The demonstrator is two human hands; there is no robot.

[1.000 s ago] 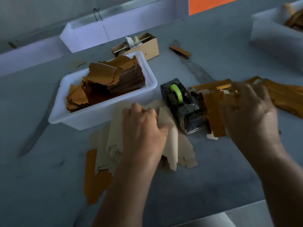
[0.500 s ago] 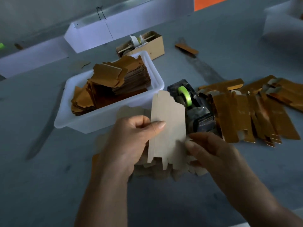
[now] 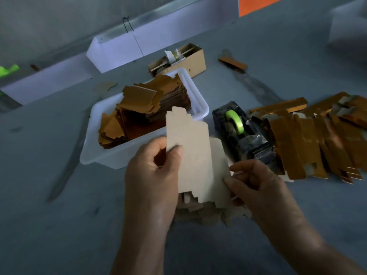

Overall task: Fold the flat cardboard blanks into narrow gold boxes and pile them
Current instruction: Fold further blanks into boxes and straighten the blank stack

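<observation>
A flat cardboard blank (image 3: 195, 155), its plain beige side toward me, is held upright in mid-air between both hands. My left hand (image 3: 153, 173) pinches its left edge, thumb on the front. My right hand (image 3: 258, 187) pinches its lower right edge. Beneath it lies a loose heap of more beige blanks (image 3: 200, 211) on the table. To the right, several folded narrow gold boxes (image 3: 309, 143) lie piled side by side. A white tub (image 3: 198, 104) behind holds stacked gold blanks (image 3: 151, 110).
A dark tape dispenser (image 3: 242, 133) with a green roll stands between tub and gold boxes. Farther back are a small brown carton (image 3: 186, 58), a stray gold piece (image 3: 232, 63) and a long white box (image 3: 158, 38). The grey table (image 3: 59, 225) extends left and front.
My left hand lifted one blank off the heap and raised it. My right hand came back from the gold boxes and took the blank's right edge; the blank now sits a little higher.
</observation>
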